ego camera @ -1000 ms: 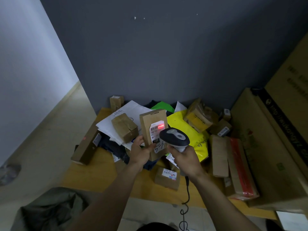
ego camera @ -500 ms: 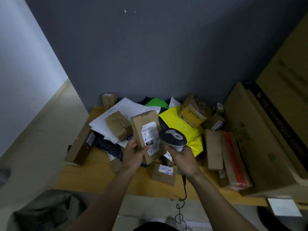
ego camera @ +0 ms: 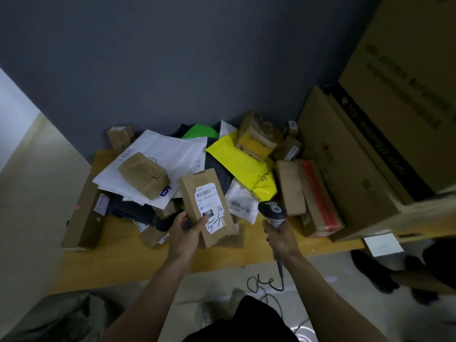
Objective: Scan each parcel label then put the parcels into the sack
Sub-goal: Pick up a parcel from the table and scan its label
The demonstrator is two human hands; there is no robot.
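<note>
My left hand [ego camera: 184, 230] grips a flat brown cardboard parcel [ego camera: 197, 191] by its lower edge, thumb on its white label, label side up. To its right, my right hand [ego camera: 280, 234] holds a grey handheld scanner [ego camera: 272, 210] by the handle, head pointing up and away from the parcel; its cable hangs to the floor. A pile of parcels covers the yellow table [ego camera: 123, 257]: a white mailer [ego camera: 162, 154], a taped brown box [ego camera: 144, 175], a yellow bag [ego camera: 243, 164]. A dark green sack [ego camera: 49, 319] lies on the floor at lower left.
Large cardboard boxes [ego camera: 370, 154] stand stacked at the right. A long brown box [ego camera: 82, 218] lies on the table's left edge. A grey wall backs the table. Another person's shoes [ego camera: 370, 272] show at the lower right floor.
The red scan light on the label has gone out. My right hand moved the scanner away to the right. My left hand lowered the parcel and tilted it flatter.
</note>
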